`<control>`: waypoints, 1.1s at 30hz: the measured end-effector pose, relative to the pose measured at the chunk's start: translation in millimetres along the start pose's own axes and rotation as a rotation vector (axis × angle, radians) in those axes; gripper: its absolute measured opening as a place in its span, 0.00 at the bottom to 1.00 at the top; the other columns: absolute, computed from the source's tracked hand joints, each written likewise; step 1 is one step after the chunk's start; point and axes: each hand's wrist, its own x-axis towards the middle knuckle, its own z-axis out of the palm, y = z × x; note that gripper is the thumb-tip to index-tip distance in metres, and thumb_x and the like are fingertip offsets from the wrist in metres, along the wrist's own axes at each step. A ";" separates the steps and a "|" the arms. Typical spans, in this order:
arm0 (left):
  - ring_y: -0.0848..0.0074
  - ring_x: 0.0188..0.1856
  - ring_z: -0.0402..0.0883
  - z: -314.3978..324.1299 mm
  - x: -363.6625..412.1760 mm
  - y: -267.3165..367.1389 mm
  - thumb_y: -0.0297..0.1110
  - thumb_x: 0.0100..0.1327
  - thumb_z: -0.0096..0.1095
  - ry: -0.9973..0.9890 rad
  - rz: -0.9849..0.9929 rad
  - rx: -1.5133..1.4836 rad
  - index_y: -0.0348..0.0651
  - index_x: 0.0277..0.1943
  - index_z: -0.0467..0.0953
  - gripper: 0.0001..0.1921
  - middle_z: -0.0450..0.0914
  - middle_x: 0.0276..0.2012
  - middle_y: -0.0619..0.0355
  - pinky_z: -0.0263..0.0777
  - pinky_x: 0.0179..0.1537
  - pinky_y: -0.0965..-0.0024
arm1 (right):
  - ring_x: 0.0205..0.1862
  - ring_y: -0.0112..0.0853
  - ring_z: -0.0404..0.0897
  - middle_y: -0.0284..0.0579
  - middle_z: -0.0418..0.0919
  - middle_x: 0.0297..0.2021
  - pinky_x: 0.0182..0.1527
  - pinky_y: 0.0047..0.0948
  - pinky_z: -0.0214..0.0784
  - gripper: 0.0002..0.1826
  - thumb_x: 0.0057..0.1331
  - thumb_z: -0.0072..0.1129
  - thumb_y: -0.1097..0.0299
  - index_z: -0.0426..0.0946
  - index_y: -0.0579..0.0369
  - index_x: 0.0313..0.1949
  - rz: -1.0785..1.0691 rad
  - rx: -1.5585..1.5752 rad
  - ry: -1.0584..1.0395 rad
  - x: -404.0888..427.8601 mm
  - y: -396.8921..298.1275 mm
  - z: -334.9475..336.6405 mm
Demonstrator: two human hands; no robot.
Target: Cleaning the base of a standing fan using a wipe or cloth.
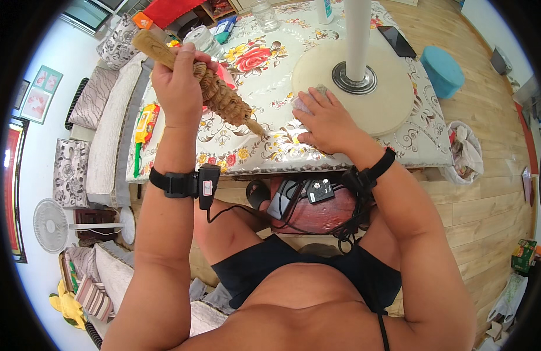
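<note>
My left hand (178, 87) is closed around a carved wooden piece (224, 98), held tilted above the table, its smooth thick end up left and its thin tip down right. The tip points at the floral tablecloth (253, 127); whether it touches cannot be told. My right hand (325, 118) lies with spread fingers over a folded greyish cloth (303, 103), which rests at the left rim of a round cream base (314, 66). A white post (357, 39) rises from a metal ring on that base.
Glass jars (202, 39), a wipes pack (146, 123) and a phone (393, 41) lie on the table. Cables and a power bank (281, 199) rest on a red stool (332, 210) between my legs. A bin with a bag (463, 153) and a blue stool (443, 72) stand right.
</note>
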 end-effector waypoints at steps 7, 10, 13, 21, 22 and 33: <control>0.69 0.28 0.83 -0.2 0.0 -0.2 0.33 0.74 0.60 0.029 -0.018 0.004 0.38 0.40 0.71 0.09 0.81 0.30 0.52 0.80 0.33 0.66 | 0.79 0.51 0.53 0.55 0.61 0.75 0.79 0.55 0.42 0.31 0.68 0.63 0.46 0.75 0.41 0.67 0.011 0.102 0.023 -12.6 9.3 -5.7; 0.69 0.28 0.83 -2.4 1.3 -2.3 0.33 0.74 0.60 0.033 -0.019 0.009 0.38 0.41 0.70 0.09 0.81 0.30 0.52 0.81 0.32 0.65 | 0.79 0.52 0.53 0.57 0.60 0.75 0.78 0.56 0.44 0.32 0.68 0.64 0.47 0.73 0.40 0.68 0.015 0.111 0.048 -23.5 12.3 -8.4; 0.69 0.28 0.83 -1.4 1.5 -2.2 0.33 0.74 0.60 0.031 -0.017 0.014 0.38 0.41 0.69 0.09 0.81 0.30 0.52 0.81 0.32 0.65 | 0.79 0.52 0.53 0.58 0.59 0.76 0.78 0.56 0.45 0.31 0.68 0.63 0.49 0.72 0.39 0.70 0.043 0.080 0.042 -35.9 8.7 -14.5; 0.69 0.27 0.83 2.4 2.9 -2.2 0.33 0.75 0.60 0.032 -0.010 0.051 0.39 0.40 0.69 0.09 0.81 0.30 0.52 0.80 0.31 0.66 | 0.76 0.52 0.61 0.58 0.68 0.70 0.75 0.59 0.50 0.28 0.70 0.59 0.44 0.76 0.44 0.63 0.101 0.003 0.014 -58.4 10.1 -34.0; 0.69 0.27 0.83 3.0 2.7 -2.5 0.33 0.75 0.60 0.032 -0.008 0.042 0.39 0.40 0.69 0.09 0.81 0.29 0.52 0.80 0.31 0.66 | 0.74 0.51 0.65 0.57 0.72 0.68 0.75 0.60 0.51 0.26 0.71 0.58 0.44 0.78 0.46 0.60 0.113 -0.006 0.012 -62.0 12.7 -37.2; 0.72 0.28 0.83 7.5 2.4 -5.4 0.33 0.75 0.60 0.019 0.013 -0.005 0.35 0.40 0.72 0.10 0.82 0.29 0.52 0.79 0.32 0.70 | 0.65 0.50 0.73 0.58 0.78 0.60 0.67 0.53 0.63 0.25 0.68 0.63 0.52 0.78 0.59 0.55 0.212 0.061 0.091 -73.5 23.7 -40.1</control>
